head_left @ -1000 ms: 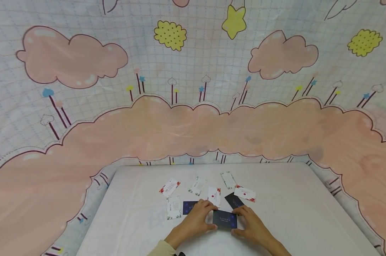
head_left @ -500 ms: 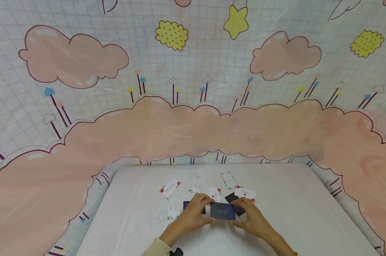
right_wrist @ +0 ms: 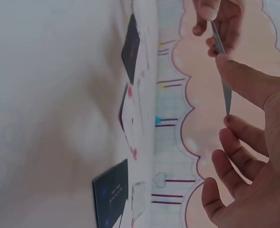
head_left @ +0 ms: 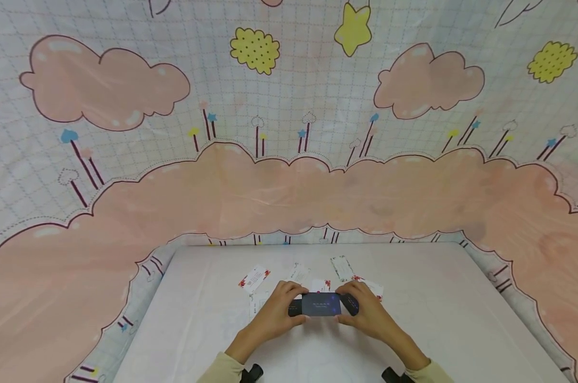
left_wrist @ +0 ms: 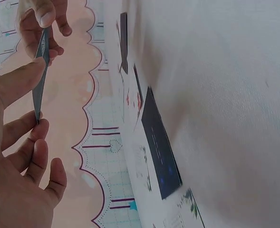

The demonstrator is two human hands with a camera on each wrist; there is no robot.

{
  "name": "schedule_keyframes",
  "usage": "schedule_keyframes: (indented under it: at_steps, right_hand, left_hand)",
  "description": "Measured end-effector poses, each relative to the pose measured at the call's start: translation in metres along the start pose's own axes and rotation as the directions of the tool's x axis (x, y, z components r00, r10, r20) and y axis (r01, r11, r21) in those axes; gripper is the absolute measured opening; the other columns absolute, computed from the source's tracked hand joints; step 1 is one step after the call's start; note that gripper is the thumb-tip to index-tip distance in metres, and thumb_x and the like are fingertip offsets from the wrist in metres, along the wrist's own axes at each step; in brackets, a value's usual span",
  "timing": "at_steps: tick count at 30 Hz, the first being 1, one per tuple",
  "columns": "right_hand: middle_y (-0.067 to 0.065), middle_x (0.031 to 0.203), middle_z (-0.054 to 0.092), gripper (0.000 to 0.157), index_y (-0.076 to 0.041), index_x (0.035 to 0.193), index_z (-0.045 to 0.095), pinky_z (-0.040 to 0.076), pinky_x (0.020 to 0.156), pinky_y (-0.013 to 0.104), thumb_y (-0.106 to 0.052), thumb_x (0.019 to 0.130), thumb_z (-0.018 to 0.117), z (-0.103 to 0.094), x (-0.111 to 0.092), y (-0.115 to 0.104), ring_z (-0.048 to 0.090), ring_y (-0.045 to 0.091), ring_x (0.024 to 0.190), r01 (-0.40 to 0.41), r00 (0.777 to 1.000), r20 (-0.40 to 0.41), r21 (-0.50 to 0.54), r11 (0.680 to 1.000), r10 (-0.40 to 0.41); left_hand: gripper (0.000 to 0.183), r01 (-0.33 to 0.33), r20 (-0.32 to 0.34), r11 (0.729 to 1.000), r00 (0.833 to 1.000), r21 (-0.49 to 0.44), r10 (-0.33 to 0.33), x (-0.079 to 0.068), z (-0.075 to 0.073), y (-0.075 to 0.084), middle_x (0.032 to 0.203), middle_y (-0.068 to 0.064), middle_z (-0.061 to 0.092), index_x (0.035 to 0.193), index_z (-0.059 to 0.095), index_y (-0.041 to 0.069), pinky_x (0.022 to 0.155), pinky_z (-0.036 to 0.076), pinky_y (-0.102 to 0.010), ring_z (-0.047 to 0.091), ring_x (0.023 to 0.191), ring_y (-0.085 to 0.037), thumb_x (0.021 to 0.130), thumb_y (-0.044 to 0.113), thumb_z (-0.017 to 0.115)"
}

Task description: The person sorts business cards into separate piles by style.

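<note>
A dark blue business card (head_left: pixel 321 305) is held up off the table between both hands. My left hand (head_left: pixel 280 306) pinches its left end between thumb and fingertips, and my right hand (head_left: pixel 365 308) pinches the right end the same way. Each wrist view shows the card nearly edge-on, a thin grey sliver with the spare fingers spread loosely below. Two more dark cards lie on the table behind: one dark card (left_wrist: pixel 161 147) partly covered by the left hand in the head view, another dark card (right_wrist: pixel 111 194) partly behind the right.
Several white cards lie farther back: a red-flowered card (head_left: pixel 254 279), a green-leaved card (head_left: pixel 341 268), and a red-cornered card (head_left: pixel 375 290) half behind the right hand. The white table (head_left: pixel 212 319) meets a printed pink cloth backdrop (head_left: pixel 289 197).
Both hands have raised the dark blue card from the table, moving it up and slightly left in the head view. It now overlaps cards lying behind it.
</note>
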State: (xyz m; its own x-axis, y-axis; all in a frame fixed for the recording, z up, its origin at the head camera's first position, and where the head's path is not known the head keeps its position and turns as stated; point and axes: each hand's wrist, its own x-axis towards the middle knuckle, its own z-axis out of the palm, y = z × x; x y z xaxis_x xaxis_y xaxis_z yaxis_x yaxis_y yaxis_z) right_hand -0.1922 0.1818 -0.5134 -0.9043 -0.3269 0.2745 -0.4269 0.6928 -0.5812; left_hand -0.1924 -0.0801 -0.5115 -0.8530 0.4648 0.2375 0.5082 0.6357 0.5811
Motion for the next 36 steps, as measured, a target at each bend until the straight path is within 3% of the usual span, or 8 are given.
schedule_keyframes:
  at_steps: [16,26,36]
  right_hand:
    - [-0.002,0.123,0.057,0.051,-0.019,0.119,0.064,0.046,0.098,0.052,-0.020,0.073,0.086,0.028,0.022,-0.013,0.051,0.022,0.119,-0.021,0.996,0.091,0.120,0.993,0.010]
    - [-0.004,0.119,0.058,0.050,-0.020,0.119,0.064,0.047,0.094,0.046,-0.023,0.073,0.086,0.048,0.030,-0.013,0.053,0.023,0.112,-0.007,0.996,0.090,0.118,0.993,-0.003]
    - [0.001,0.116,0.059,0.051,-0.017,0.116,0.065,0.044,0.094,0.053,-0.028,0.072,0.087,0.063,0.038,-0.007,0.053,0.025,0.113,0.035,0.996,0.080,0.094,0.995,-0.043]
  left_hand:
    - [0.055,0.069,-0.017,0.998,0.997,0.014,-0.069,-0.017,-0.013,-0.030,0.128,0.001,0.055,0.129,0.060,0.014,0.103,0.044,-0.049,0.046,0.121,-0.019,0.080,0.029,0.081]
    - [0.057,0.113,-0.028,0.993,0.993,0.017,-0.112,-0.018,-0.015,-0.046,0.126,-0.001,0.058,0.127,0.061,0.011,0.104,0.044,-0.051,0.049,0.121,-0.022,0.076,0.024,0.084]
    - [0.057,0.141,-0.001,0.989,0.990,0.041,-0.141,-0.017,-0.014,-0.058,0.125,-0.005,0.058,0.127,0.061,0.009,0.103,0.042,-0.053,0.050,0.120,-0.027,0.076,0.022,0.084]
